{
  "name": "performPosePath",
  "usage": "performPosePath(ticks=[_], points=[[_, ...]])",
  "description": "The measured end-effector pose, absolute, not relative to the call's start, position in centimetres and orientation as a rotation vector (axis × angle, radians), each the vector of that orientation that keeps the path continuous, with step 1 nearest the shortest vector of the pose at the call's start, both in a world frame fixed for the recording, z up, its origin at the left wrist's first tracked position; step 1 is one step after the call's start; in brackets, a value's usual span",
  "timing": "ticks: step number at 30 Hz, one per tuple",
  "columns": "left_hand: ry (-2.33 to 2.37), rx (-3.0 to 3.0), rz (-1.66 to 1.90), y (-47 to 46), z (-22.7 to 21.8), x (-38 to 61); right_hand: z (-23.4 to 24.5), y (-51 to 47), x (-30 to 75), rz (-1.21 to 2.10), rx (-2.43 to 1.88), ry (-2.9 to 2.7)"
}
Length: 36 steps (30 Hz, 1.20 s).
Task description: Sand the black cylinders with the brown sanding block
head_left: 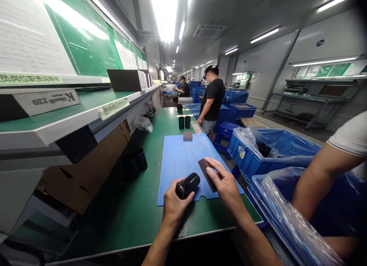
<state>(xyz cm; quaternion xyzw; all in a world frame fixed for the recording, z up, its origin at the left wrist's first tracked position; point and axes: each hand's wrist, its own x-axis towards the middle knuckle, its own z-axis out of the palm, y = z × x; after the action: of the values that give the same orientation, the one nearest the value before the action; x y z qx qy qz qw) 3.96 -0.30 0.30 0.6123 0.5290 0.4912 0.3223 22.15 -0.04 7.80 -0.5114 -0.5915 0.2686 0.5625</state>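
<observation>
Left hand: the left hand [174,206] holds a glossy black cylinder [187,185] lying on its side, just above the blue mat.
Left fingers: the left fingers [171,193] are curled closed around the cylinder's lower end; its far end sticks out toward the right hand.
Right hand: the right hand [228,183] is just beside the cylinder, not touching it as far as this view shows.
Right fingers: the right fingers [213,169] are partly closed, pinching a flat dark brown pad [207,175] against the thumb side; the pad stands tilted, its lower end near the mat.
Mat: a blue plastic mat [183,162] lies on the green desk [134,224], under both hands.
On mat: a second brown pad [187,136] lies flat near the far edge.
Further along desk: two upright black cylinders [184,122] stand past the mat, and another [179,108] stands beyond them.
Left of mat: two dark cylinders [137,162] stand in shadow under the shelf [57,115].
Right side: a co-worker's arm in a white sleeve [327,170] reaches over a blue crate lined with plastic [286,204].
Background: a person in a black T-shirt [212,99] stands by the desk; a seated person [183,89] works further back.
</observation>
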Motion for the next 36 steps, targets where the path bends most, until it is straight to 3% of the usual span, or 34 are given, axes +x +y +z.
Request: performPosePath(ticks=[6, 14, 36], points=[[1.391, 1.584, 1.284, 0.1, 0.0, 4.1, 4.5, -3.7, 23.3, 0.841, -1.259, -1.169], [1.32, 1.556, 1.261, -0.2, -0.3, 3.9, 4.2, -4.2, 18.5, 0.156, -1.273, -1.965], [1.3, 1.583, 1.292, -0.5, 0.1, 4.2, 2.7, -3.7, 16.4, 0.013, -1.358, -1.898]])
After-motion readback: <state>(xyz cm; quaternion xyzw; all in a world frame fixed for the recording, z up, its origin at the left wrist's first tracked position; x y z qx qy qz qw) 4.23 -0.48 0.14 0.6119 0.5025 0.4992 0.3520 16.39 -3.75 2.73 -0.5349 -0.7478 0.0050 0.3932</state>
